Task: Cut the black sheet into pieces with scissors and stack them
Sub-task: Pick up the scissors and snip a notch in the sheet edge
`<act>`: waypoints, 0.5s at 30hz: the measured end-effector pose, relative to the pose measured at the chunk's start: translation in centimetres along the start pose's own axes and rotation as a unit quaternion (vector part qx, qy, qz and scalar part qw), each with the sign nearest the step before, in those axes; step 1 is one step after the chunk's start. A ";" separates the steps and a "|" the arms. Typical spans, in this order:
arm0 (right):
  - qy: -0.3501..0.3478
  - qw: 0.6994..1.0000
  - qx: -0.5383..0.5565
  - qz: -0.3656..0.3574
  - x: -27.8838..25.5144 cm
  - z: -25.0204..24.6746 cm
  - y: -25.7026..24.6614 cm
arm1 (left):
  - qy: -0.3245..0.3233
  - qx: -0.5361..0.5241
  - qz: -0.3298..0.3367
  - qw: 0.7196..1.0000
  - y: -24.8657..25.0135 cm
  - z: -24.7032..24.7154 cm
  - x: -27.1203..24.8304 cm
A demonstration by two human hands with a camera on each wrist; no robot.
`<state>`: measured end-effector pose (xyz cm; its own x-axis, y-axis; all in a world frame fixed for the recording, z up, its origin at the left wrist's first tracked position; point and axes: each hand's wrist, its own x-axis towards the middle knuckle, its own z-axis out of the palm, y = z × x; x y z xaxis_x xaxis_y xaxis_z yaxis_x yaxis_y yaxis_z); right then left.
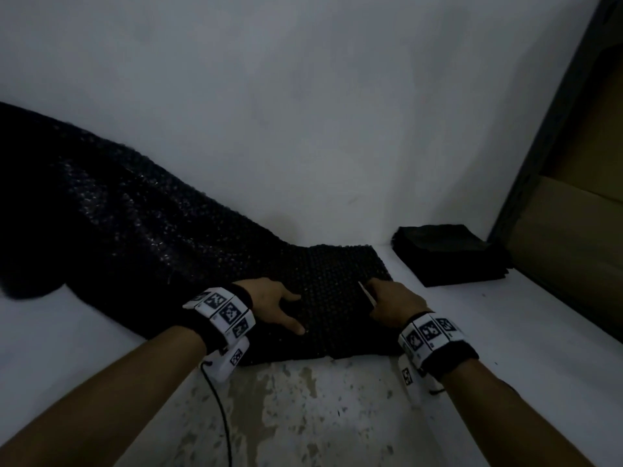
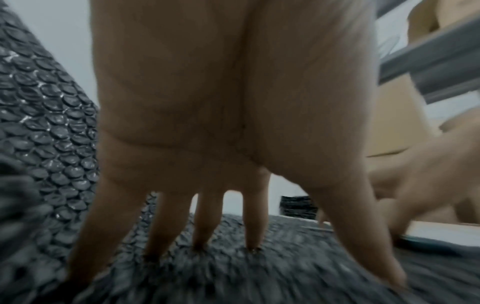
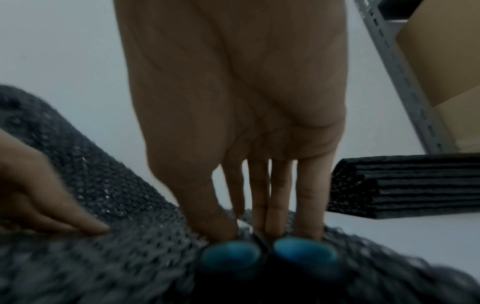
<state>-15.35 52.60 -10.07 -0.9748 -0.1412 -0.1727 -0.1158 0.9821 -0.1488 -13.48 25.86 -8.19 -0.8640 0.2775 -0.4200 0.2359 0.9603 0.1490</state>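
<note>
Black sheet (image 1: 141,230), bubble-textured, lies on white table (image 1: 505,332), its end flat under both hands. Left hand (image 1: 269,305) fingers spread straight, tips pressing sheet. Right hand (image 1: 394,305) fingers extended down onto scissors (image 3: 267,253) w/ blue handles, lying on sheet. Stack of cut pieces (image 1: 448,254) sits well right of right fingers.

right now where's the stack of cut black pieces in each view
Head: the stack of cut black pieces sits right of centre, against the wall beside the shelf frame.
Left wrist: only a dark sliver of it shows low, right of centre, between the fingers and thumb.
Right wrist: at the right edge, layers seen side-on.
Shared landmark: the black sheet under both hands, in all three views.
</note>
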 end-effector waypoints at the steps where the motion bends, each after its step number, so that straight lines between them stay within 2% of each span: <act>1: 0.017 1.000 0.005 0.007 0.0 0.1 0.0 | -0.007 0.005 0.000 1.000 0.2 0.3 -0.2; 7: 0.044 0.998 0.040 0.018 -0.4 0.5 0.4 | -0.005 0.022 -0.014 1.000 1.3 0.8 -0.4; 10: 0.017 0.999 0.007 0.031 -1.7 0.0 0.5 | -0.003 0.021 -0.015 1.000 1.5 0.6 -0.7; 15: 0.063 0.995 -0.055 0.051 -3.5 -0.3 -0.2 | 0.011 0.008 -0.021 1.000 1.8 0.7 -1.1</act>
<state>-12.02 52.90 -9.14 -0.9979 -0.0304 -0.0576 -0.0288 0.9992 -0.0270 -11.77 27.25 -8.08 -0.8828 0.2366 -0.4059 0.2066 0.9714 0.1167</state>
